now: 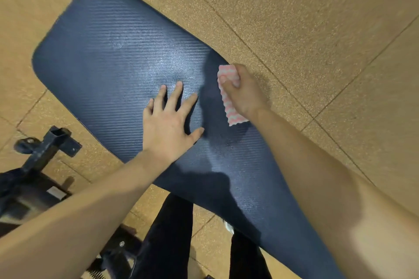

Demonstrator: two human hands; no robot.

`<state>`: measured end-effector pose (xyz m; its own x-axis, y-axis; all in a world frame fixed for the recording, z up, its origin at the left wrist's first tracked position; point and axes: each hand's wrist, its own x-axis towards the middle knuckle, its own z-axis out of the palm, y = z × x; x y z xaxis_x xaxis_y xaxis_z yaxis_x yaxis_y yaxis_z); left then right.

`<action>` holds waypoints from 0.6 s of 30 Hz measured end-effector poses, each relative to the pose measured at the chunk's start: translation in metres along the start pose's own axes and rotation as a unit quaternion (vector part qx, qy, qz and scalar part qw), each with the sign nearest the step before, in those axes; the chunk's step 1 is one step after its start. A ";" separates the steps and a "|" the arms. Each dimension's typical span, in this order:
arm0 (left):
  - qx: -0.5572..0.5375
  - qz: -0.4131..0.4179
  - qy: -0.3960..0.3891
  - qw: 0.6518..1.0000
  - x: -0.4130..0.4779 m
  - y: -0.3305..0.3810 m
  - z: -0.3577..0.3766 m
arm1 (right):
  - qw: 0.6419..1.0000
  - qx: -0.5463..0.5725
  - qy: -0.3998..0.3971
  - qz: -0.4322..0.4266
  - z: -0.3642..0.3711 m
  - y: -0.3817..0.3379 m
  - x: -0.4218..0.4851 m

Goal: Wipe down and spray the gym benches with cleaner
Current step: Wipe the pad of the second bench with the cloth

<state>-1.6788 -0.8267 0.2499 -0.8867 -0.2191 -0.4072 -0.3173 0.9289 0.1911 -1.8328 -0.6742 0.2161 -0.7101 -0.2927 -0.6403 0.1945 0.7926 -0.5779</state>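
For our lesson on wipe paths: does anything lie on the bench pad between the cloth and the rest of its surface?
Yes. The left hand rests flat on the bench pad, fingers spread, just beside the cloth that the right hand grips at the pad's edge. A stroke straight across would likely meet it.

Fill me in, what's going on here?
A person is wiping a dark blue bench pad. Their right hand grips a pink-and-white cloth at the pad's right edge. Their left hand rests flat on the middle of the pad, fingers spread. Part of the black metal frame shows at lower left. No spray bottle is in view.
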 end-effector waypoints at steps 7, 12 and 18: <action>-0.037 0.065 0.008 0.997 0.011 -0.037 -0.009 | 0.999 -0.036 -0.022 -0.028 0.011 -0.053 0.040; -0.093 0.001 0.073 0.993 0.029 -0.072 -0.027 | 0.994 -0.078 -0.055 -0.055 0.020 -0.088 0.063; -0.039 -0.206 0.047 0.977 0.033 -0.121 -0.044 | 0.989 -0.095 -0.086 -0.069 0.036 -0.124 0.081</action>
<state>-1.6845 -0.9592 0.2531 -0.7044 -0.5994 -0.3801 -0.6750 0.7313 0.0977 -1.8901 -0.8152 0.2182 -0.5923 -0.4791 -0.6478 -0.0392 0.8202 -0.5708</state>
